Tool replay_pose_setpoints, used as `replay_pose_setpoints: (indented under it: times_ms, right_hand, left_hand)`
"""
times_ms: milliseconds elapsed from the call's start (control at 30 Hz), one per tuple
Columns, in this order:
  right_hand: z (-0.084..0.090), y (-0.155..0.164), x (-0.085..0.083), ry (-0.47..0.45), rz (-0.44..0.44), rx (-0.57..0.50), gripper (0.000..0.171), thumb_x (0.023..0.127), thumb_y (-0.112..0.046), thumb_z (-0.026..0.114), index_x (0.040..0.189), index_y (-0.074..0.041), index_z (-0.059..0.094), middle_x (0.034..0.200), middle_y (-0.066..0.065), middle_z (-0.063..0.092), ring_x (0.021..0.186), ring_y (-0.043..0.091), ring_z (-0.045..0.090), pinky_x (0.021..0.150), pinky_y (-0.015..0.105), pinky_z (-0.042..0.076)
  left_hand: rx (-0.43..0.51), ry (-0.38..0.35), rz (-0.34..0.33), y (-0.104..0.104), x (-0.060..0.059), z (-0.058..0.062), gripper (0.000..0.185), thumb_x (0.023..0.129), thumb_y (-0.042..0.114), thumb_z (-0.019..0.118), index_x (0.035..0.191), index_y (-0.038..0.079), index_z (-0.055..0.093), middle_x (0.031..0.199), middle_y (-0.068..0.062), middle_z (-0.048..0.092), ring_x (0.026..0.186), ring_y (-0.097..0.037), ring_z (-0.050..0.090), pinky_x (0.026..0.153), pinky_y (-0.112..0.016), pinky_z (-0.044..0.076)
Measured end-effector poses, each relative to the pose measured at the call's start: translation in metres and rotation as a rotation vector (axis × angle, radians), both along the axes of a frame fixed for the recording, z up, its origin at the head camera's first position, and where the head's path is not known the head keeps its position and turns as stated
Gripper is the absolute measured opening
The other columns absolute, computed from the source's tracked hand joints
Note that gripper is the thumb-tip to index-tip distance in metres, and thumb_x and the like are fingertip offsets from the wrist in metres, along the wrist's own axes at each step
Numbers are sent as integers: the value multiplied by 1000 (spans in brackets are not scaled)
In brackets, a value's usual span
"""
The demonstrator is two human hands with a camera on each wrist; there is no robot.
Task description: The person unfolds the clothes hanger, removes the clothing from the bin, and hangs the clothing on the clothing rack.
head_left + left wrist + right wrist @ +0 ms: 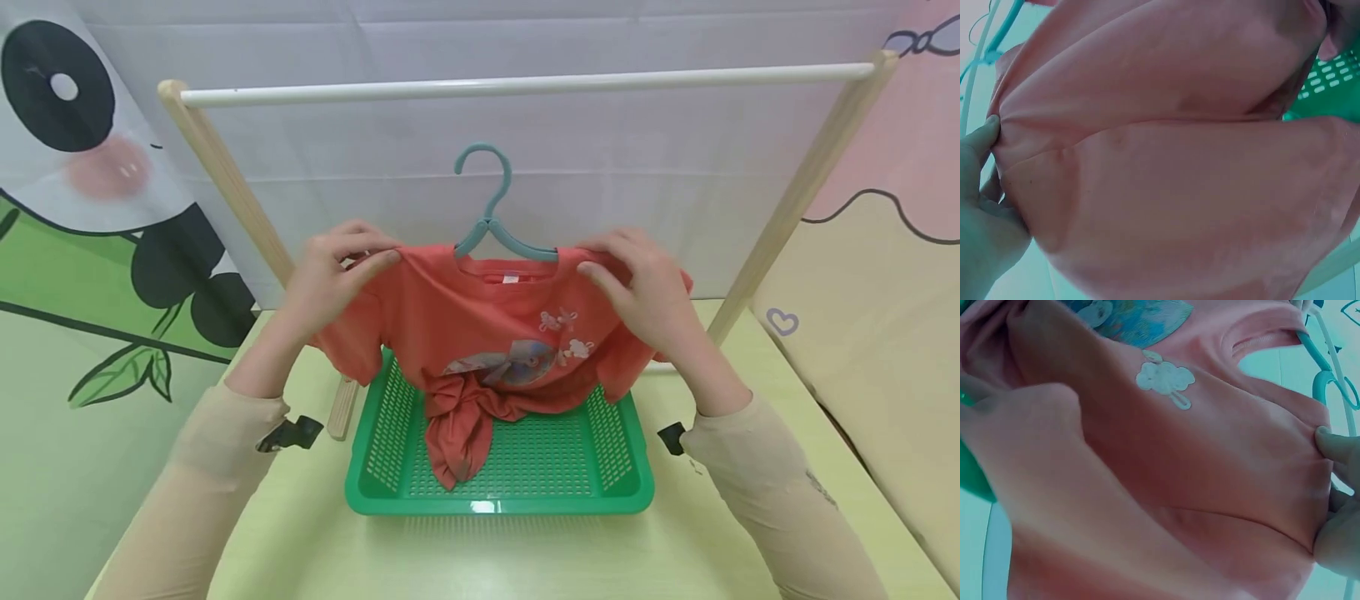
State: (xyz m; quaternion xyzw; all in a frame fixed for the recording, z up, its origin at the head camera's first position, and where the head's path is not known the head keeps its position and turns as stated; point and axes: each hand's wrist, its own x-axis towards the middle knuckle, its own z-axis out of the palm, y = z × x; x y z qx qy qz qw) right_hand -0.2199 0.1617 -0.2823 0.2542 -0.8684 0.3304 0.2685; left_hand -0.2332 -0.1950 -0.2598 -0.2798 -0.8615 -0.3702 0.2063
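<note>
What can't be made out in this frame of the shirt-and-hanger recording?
- Hanger arms: head view, hidden inside the orange T-shirt.
- Left hand: left wrist view, mostly cut off by the frame edge.
- Right hand: right wrist view, only fingertips show at the edge.
- Green basket floor: partly covered by the shirt's knotted hem.
- Print on the shirt: too small to identify.

- Shirt [480, 325]: soft matt cloth.
- Hanger [491, 218]: smooth plastic.
- Basket [630, 492] under the shirt: glossy perforated plastic.
- Rack posts [225, 179]: matt wood; rail [525, 83]: smooth.
</note>
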Motion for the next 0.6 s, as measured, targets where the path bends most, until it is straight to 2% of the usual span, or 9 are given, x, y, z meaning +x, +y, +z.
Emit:
replay_pose_setpoints:
  times_ms: [167,433,600]
  right_hand:
    - [-1,10,0,35,-14,-19,25,86,-20,67,111,-16,68,104,1,66,101,16,57,87,34,46]
    - [-2,24,-1,93,-20,-50,26,84,-16,69,110,-17,69,99,1,68,97,14,58,84,17,42]
    - [0,27,1,115,-21,-55,24,84,-15,70,108,-16,70,96,2,69,95,15,57,82,19,41]
  left_hand:
    - [2,-8,36,-12,0,3,17,86,15,66,101,17,73,95,8,63,83,-2,52,70,-13,43]
    - [-12,-21,39,-28,-5,-1,18,85,10,67,102,14,73,91,15,60,83,-3,52,71,-13,42]
    - [-31,-57,44,-27,0,3,17,85,12,67,102,14,73,89,13,61,81,-4,53,71,-13,43]
